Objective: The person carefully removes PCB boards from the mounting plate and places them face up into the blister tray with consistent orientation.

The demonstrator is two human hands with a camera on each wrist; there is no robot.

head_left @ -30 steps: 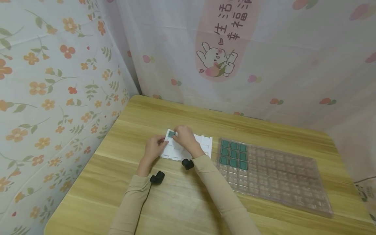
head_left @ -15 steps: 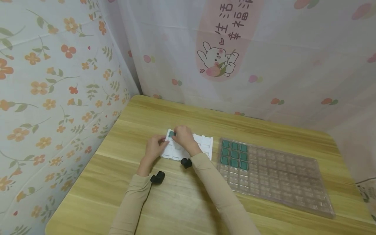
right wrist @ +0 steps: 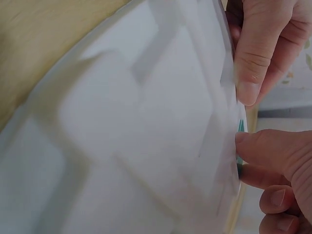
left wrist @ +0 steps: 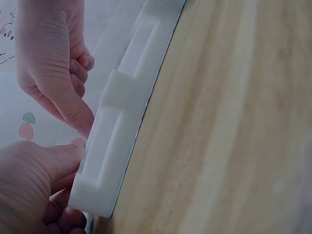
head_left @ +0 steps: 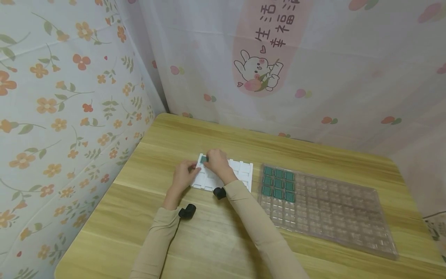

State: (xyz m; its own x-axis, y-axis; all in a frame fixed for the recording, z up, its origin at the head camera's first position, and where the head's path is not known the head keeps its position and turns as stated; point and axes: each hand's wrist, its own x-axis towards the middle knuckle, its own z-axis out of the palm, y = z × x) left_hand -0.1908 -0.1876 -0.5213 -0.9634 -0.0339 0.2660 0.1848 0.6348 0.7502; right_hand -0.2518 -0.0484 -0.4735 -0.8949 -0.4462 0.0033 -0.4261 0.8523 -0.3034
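A white slotted tray (head_left: 240,172) lies on the table, with a small green rectangular piece (head_left: 203,159) at its far left corner. My left hand (head_left: 182,178) grips the tray's left edge, the thumb on top and fingers at the side, as the left wrist view shows. Over the same corner, my right hand (head_left: 218,163) has its thumb and index finger together at green material. In the right wrist view, a bit of green (right wrist: 239,159) shows between those fingertips. My right hand hides much of the tray's middle.
To the right lies a clear compartmented plastic tray (head_left: 334,209), with several green pieces (head_left: 278,183) in its far left compartments. Black wrist cameras (head_left: 187,211) stick out by both wrists. The wooden table (head_left: 115,224) meets flowered curtains at the left and back.
My right hand has shifted very slightly at the tray's far left corner, covering a little more of the green piece. My left hand keeps its place on the tray edge.
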